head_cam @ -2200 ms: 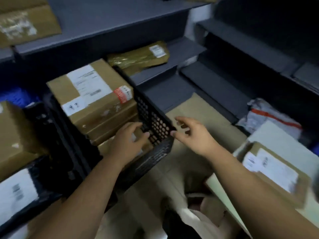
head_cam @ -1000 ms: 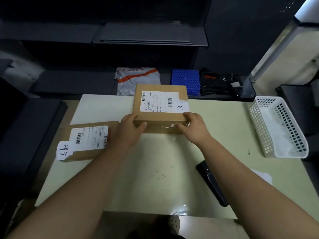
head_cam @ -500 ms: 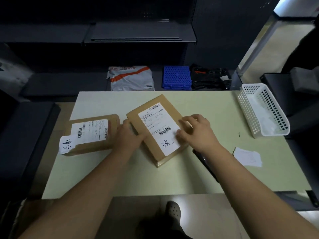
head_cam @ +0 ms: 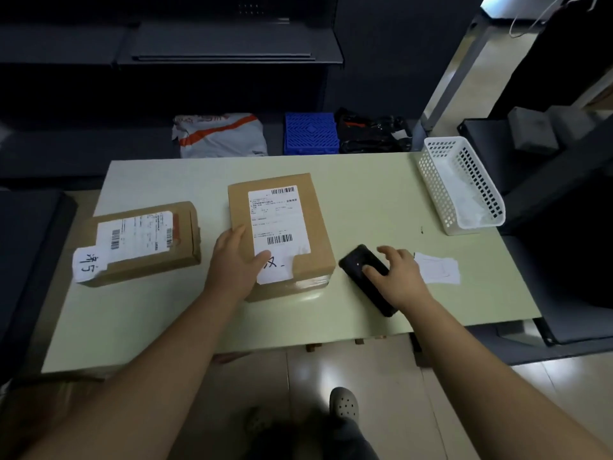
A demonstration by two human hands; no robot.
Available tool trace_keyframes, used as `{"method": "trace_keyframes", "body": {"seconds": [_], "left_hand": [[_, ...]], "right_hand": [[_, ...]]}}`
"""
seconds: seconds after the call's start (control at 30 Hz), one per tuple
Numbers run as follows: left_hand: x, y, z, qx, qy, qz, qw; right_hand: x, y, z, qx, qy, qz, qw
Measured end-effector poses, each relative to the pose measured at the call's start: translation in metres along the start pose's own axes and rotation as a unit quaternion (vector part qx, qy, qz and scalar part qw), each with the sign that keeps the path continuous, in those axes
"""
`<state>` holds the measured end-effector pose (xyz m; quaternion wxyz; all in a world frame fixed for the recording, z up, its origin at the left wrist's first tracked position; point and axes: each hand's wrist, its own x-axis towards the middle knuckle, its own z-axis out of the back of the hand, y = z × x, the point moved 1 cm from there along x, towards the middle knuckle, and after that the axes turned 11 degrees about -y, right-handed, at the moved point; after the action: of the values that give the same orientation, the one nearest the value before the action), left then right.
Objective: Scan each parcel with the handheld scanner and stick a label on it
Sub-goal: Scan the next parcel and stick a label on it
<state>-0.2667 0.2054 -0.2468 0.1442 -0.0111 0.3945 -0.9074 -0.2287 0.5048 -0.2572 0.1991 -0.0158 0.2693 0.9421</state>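
Observation:
Two brown cardboard parcels lie on the pale green table (head_cam: pixel 381 200). The middle parcel (head_cam: pixel 240 207) carries a white barcode label with handwriting at its near end. My left hand (head_cam: pixel 237 263) rests flat on its near left corner, thumb on the label. The second parcel (head_cam: pixel 142 242), also labelled, lies apart to the left. A black handheld scanner (head_cam: pixel 355 263) lies right of the middle parcel. My right hand (head_cam: pixel 398 277) touches it from above, fingers spread, thumb on its top. A white label sheet (head_cam: pixel 438 268) lies just beyond that hand.
A white perforated basket (head_cam: pixel 431 180) stands at the table's far right corner. Behind the table lie a grey and orange mailer bag (head_cam: pixel 220 136), a blue crate (head_cam: pixel 310 132) and black items (head_cam: pixel 371 134). Dark shelving surrounds the table.
The middle parcel has been turned square to me. My right hand left it and moved right onto the scanner. My left hand stays on the parcel's near left corner.

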Motion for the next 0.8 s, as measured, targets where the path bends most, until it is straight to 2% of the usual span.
{"method": "trace_keyframes", "body": {"seconds": [0.13,0.23,0.4,0.5,0.67,0.8], "left_hand": [[0.001,-0.004,-0.005,-0.002,-0.01,0.003,1.0],[-0.008,-0.01,-0.007,0.003,-0.04,0.009,0.999],[-0.039,-0.014,-0.01,0.003,-0.105,0.001,0.994],[-0.056,-0.014,-0.015,0.013,-0.098,0.024,0.995],[-0.067,-0.025,-0.018,-0.001,-0.104,0.046,0.993],[-0.071,-0.03,-0.017,-0.016,-0.113,0.062,0.992]], "right_hand": [[0.002,-0.041,-0.022,-0.147,0.071,0.073,0.984],[0.007,-0.051,-0.038,-0.198,0.058,0.127,0.97],[0.016,-0.059,-0.037,-0.138,0.045,0.169,0.975],[0.024,-0.05,-0.015,-0.096,0.051,0.152,0.982],[0.036,0.003,0.064,-0.09,0.053,0.161,0.981],[0.017,0.065,0.129,-0.125,0.115,0.214,0.962]]}}
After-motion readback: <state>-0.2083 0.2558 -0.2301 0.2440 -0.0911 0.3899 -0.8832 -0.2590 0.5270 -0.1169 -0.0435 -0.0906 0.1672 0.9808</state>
